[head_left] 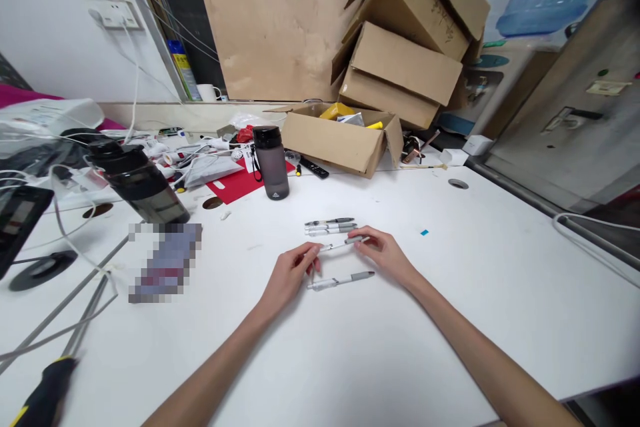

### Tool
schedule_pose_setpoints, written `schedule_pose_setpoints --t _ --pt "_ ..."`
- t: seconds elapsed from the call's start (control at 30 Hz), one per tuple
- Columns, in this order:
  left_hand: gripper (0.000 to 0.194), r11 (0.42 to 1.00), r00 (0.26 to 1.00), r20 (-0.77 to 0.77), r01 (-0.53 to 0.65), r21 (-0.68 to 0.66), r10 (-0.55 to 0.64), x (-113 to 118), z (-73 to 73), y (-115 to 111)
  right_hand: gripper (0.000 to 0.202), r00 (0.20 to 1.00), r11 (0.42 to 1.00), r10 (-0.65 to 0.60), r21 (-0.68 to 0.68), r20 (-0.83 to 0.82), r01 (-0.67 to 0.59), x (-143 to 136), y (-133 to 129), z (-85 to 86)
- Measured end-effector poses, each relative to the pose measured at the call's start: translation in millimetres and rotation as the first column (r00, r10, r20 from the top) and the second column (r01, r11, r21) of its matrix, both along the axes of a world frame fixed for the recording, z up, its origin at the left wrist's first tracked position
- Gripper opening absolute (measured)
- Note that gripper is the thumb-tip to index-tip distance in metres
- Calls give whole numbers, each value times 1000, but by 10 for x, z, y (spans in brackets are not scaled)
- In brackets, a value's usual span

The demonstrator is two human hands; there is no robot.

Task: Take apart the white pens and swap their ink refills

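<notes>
nearest thing on the table [500,267] is the near pen [341,281], lying by itself just beyond the forearms, with neither hand holding it. so i'd count that one as left over for now.

a bit farther is the middle pen [337,245], and that's the one in hand, so call it in progress. left hand [295,268] has its left end in a nearly closed pinch, thumb against fingers. right hand [380,252] pinches the grey right end the same way, fingers curled. both arms reach in from the near edge and angle inward, hands facing each other across the pen. can't tell if it's touching the table or just above it.

far side of the hands: white pens [327,230], two i think, close together, then a black pen [329,221] right behind, all running left to right. that bunch looks sorted to me. bottle [273,173] and open box [333,140] are way past that.
</notes>
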State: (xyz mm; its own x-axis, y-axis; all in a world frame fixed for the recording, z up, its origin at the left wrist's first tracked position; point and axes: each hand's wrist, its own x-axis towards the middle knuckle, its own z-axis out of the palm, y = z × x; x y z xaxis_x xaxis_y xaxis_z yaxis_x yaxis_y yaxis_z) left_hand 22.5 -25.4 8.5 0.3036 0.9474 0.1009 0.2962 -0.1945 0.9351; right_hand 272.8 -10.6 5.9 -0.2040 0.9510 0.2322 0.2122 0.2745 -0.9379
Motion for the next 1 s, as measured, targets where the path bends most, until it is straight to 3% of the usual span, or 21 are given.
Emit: schedule_pose_setpoints --t 0.23,0.47,0.67,0.87,1.0 --pt "46 1000 1000 -26 -2 15 3 20 25 -3 28 999 997 -45 -66 -28 43 -20 -8 -71" --pt "45 1000 999 -40 4 -5 -4 24 50 -15 20 1000 1000 13 16 7 -13 7 -15 -21" --pt "40 1000 1000 -24 11 -22 -12 22 33 -3 22 998 999 -30 -41 -54 28 9 -24 -57" --pt "41 1000 1000 -19 11 -25 -12 14 4 11 18 1000 999 2 33 -12 -1 21 -46 -24" --pt "40 999 1000 -8 20 -39 -20 4 -9 21 23 1000 998 5 -56 -14 -6 12 -58 -28"
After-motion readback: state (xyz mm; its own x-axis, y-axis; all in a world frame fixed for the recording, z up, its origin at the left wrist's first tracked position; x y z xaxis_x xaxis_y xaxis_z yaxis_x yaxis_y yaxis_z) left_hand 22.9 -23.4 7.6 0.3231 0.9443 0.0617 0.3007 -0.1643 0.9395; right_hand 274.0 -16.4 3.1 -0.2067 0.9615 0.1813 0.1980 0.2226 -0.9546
